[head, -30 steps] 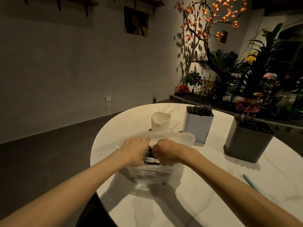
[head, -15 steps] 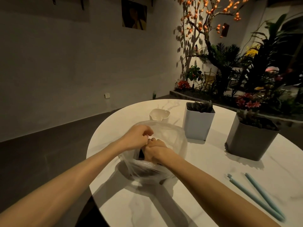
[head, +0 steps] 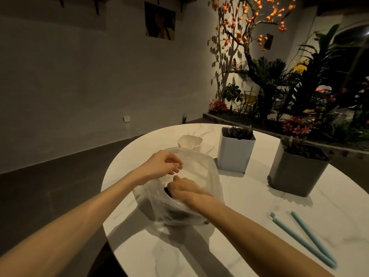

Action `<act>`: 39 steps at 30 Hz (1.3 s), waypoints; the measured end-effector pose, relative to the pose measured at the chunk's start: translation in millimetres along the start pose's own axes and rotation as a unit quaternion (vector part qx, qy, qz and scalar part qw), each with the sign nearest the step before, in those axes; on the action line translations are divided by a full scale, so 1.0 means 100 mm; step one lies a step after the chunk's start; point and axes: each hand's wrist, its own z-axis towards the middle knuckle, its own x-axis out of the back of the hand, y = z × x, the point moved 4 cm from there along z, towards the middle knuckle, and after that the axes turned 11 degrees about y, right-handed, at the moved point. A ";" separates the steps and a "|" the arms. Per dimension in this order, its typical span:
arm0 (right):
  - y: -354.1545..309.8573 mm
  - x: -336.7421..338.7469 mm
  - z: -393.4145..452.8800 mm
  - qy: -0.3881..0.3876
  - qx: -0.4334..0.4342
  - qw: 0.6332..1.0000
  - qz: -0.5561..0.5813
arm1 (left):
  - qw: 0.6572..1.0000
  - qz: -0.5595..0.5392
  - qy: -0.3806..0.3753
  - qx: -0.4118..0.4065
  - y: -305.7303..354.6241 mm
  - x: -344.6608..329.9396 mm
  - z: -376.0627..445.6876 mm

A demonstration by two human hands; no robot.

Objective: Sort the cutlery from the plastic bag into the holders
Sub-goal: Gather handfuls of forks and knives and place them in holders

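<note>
Item 1, left hand (head: 162, 165): I see its fingers (head: 175, 163) curled and pinching the near-left rim of the plastic bag (head: 207, 176), lifting that edge so the mouth gapes

Item 2, right hand (head: 184, 186): reached down into the bag's mouth, fingers bent around something dark inside; I cannot tell what piece it grips, as the film and the hand hide it

Item 3, plastic bag: translucent, crumpled, standing on the near-left part of the table (head: 249, 196) between my two forearms; a dark mass, which I take for the cutlery, lies in its bottom, blurred through the plastic

Item 4, white cup (head: 189, 142): small, wavy rim, just behind the bag

Item 5, white holder (head: 234, 154): tall, squarish, upright, right of the cup and near the bag's far-right side; dark contents at its top, too dim to name

Item 6, grey holder (head: 295, 174): larger, upright, well right of the white one; contents likewise unclear

Item 7, two teal sticks (head: 305, 238): long, thin, lying side by side on the table's near-right part, apart from the bag

Item 8, table: round, pale marble top
</note>
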 end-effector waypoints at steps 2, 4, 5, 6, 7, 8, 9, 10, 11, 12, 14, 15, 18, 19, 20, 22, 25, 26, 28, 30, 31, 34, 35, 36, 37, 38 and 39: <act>0.00 0.06 -0.08 -0.016 0.012 1.000 0.003 | 1.000 0.003 -0.001 0.001 -0.03 0.04 -0.04; 0.02 0.14 -0.15 -0.020 0.021 1.000 -0.001 | 1.000 -0.005 -0.007 0.005 -0.06 0.10 -0.08; 0.02 0.19 -0.19 -0.019 0.022 1.000 -0.003 | 1.000 -0.011 -0.013 0.007 -0.07 0.13 -0.09; 0.03 0.26 -0.23 -0.016 0.028 0.999 -0.014 | 1.000 -0.017 -0.020 0.007 -0.08 0.16 -0.10; 0.03 0.34 -0.27 -0.010 0.030 0.999 -0.021 | 0.999 -0.018 -0.029 0.006 -0.07 0.19 -0.12; 0.03 0.43 -0.32 -0.003 0.034 0.999 -0.023 | 0.999 -0.016 -0.040 0.002 -0.06 0.22 -0.13; 0.01 0.53 -0.37 0.000 0.036 0.999 -0.020 | 0.999 -0.012 -0.052 -0.004 -0.03 0.25 -0.15; 0.00 0.62 -0.43 0.002 0.039 0.999 -0.010 | 0.998 -0.015 -0.063 -0.009 0.01 0.27 -0.16; -0.01 0.70 -0.48 0.005 0.043 0.999 0.003 | 0.997 -0.024 -0.072 -0.012 0.06 0.30 -0.17; -0.02 0.78 -0.52 0.008 0.047 0.999 0.016 | 0.996 -0.041 -0.081 -0.007 0.11 0.34 -0.18; -0.02 0.91 -0.61 0.019 0.051 0.998 0.044 | 0.993 -0.066 -0.094 0.010 0.19 0.42 -0.19; 0.00 0.95 -0.64 0.025 0.047 0.997 0.055 | 0.994 -0.055 -0.097 0.006 0.22 0.47 -0.19; 0.03 1.06 -0.71 0.036 0.033 0.997 0.066 | 0.994 0.024 -0.107 -0.009 0.29 0.56 -0.20; 0.04 1.07 -0.72 0.044 0.031 0.997 0.063 | 0.991 0.059 -0.116 -0.009 0.32 0.57 -0.22; 0.04 1.09 -0.74 0.052 0.031 0.996 0.060 | 0.988 0.092 -0.127 -0.006 0.35 0.56 -0.24; 0.04 1.11 -0.76 0.063 0.034 0.996 0.054 | 0.984 0.123 -0.129 -0.006 0.43 0.56 -0.27; 0.09 1.16 -0.78 0.054 0.027 0.996 0.058 | 0.992 0.088 -0.089 -0.011 0.51 0.59 -0.26; 0.11 1.18 -0.79 0.052 0.022 0.996 0.063 | 0.993 0.085 -0.084 -0.014 0.50 0.60 -0.26; 0.17 1.22 -0.81 0.057 0.020 0.996 0.071 | 0.987 0.117 -0.100 -0.041 0.50 0.62 -0.27; 0.19 1.25 -0.83 0.074 0.033 0.993 0.081 | 0.979 0.154 -0.124 -0.056 0.46 0.63 -0.29; 0.20 1.27 -0.84 0.083 0.042 0.992 0.090 | 0.979 0.152 -0.126 -0.054 0.45 0.63 -0.30; 0.19 1.32 -0.88 0.083 0.088 0.982 0.147 | 0.992 0.054 -0.110 -0.032 0.49 0.62 -0.32; 0.17 1.34 -0.91 0.074 0.109 0.976 0.175 | 0.994 -0.001 -0.109 -0.022 0.53 0.60 -0.32; 0.15 1.37 -0.94 0.066 0.124 0.967 0.214 | 0.993 -0.055 -0.106 -0.005 0.56 0.59 -0.33; 0.13 1.40 -0.98 0.055 0.128 0.954 0.267 | 0.990 -0.102 -0.100 0.015 0.60 0.59 -0.33; 0.10 1.45 -1.01 0.043 0.126 0.937 0.324 | 0.985 -0.139 -0.090 0.037 0.62 0.59 -0.32; 0.09 1.49 -1.04 0.040 0.124 0.920 0.369 | 0.981 -0.169 -0.082 0.053 0.63 0.57 -0.31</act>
